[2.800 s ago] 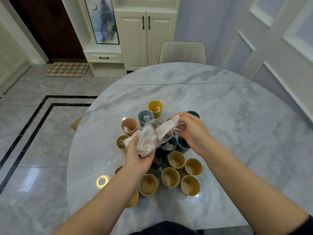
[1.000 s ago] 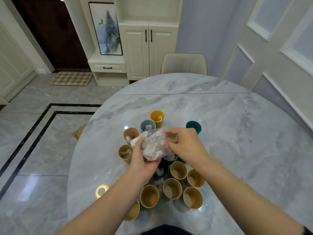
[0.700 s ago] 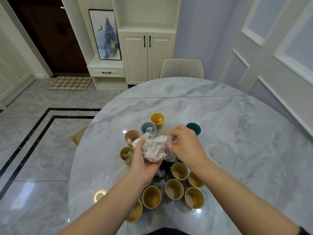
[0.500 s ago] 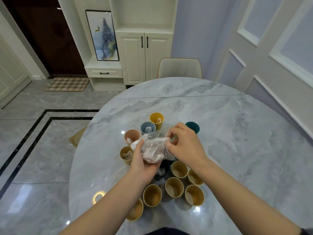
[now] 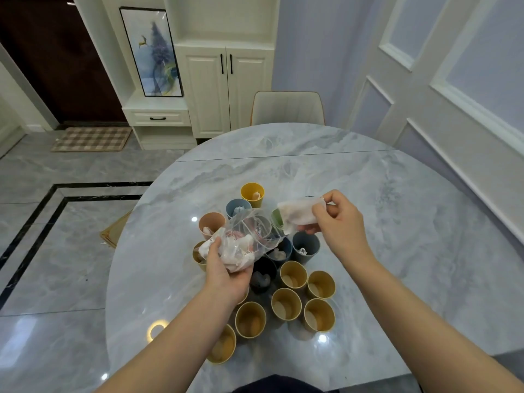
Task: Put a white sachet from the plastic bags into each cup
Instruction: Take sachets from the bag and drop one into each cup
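While the left hand (image 5: 226,275) grips the plastic bag (image 5: 249,239) above the clustered cups (image 5: 286,303) (mouth gaping), the right hand (image 5: 337,222) pinches a white sachet (image 5: 297,212) just outside it, over the counter (image 5: 397,251).

No readable text, label or number anywhere.

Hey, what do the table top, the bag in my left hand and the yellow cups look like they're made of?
Table top: polished grey marble or a stone-look slab; veining and sharp lamp glints. Bag: thin clear plastic film, crinkled, sachets showing through. Yellow cups: matte, opaque, probably plastic or a fibre composite; no shine, but the look can't settle it.
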Action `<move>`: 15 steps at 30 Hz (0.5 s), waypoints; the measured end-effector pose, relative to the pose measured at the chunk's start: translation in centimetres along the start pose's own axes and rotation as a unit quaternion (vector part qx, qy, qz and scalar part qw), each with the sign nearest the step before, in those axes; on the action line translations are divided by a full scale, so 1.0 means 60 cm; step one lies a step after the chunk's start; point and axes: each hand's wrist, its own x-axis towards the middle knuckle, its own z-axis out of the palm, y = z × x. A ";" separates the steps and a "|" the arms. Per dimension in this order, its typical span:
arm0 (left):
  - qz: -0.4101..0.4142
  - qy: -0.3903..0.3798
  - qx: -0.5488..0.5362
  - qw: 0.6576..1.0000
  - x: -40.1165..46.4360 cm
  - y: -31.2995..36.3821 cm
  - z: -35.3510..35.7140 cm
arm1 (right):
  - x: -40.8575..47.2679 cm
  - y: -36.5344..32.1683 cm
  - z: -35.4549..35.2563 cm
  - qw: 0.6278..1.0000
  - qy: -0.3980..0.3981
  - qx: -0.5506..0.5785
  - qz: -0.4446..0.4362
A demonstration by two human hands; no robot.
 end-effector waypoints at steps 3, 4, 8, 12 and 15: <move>-0.003 -0.003 0.002 1.000 0.009 0.006 -0.005 | 0.006 0.014 -0.014 1.000 0.015 0.011 0.021; -0.002 -0.006 0.002 1.000 0.012 0.006 -0.007 | 0.007 0.021 -0.017 0.999 0.017 0.010 0.028; -0.003 -0.007 0.006 1.000 0.017 0.007 -0.015 | 0.005 0.071 -0.017 0.997 -0.001 -0.062 0.050; -0.011 -0.004 0.008 1.000 0.018 0.010 -0.023 | -0.004 0.144 0.008 0.982 -0.044 -0.150 0.103; -0.023 0.008 0.013 1.000 0.010 0.012 -0.025 | -0.016 0.183 0.029 0.962 -0.091 -0.219 0.137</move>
